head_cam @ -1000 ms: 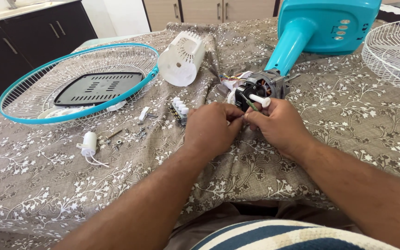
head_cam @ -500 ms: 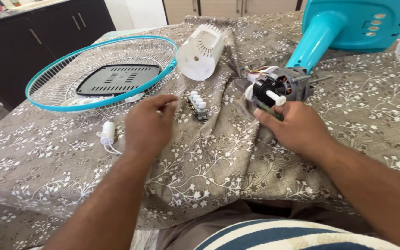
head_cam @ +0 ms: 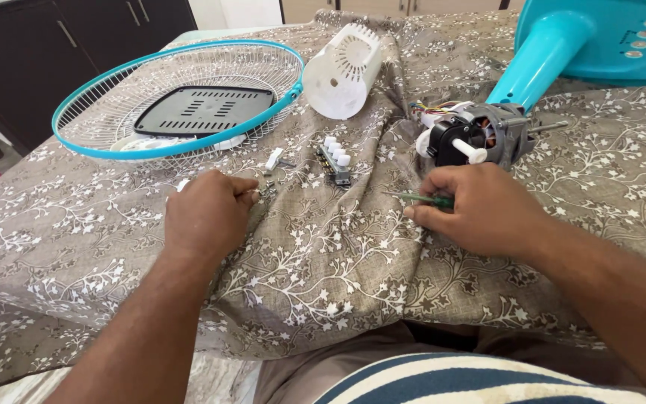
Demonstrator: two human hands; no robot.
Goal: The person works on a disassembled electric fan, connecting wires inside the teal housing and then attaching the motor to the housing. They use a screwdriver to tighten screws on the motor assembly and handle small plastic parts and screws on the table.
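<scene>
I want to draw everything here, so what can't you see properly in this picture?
Head view only:
- Left hand: what its fingertips touch is hidden under the hand.
- Green screwdriver: handle covered by right hand.
- Teal fan base: cut off by the top edge.
- Small screws: too tiny to count.

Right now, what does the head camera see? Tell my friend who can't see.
The right hand holds a green screwdriver beside a bare fan motor; the left hand rests near small screws. A blue fan grille lies behind.
</scene>
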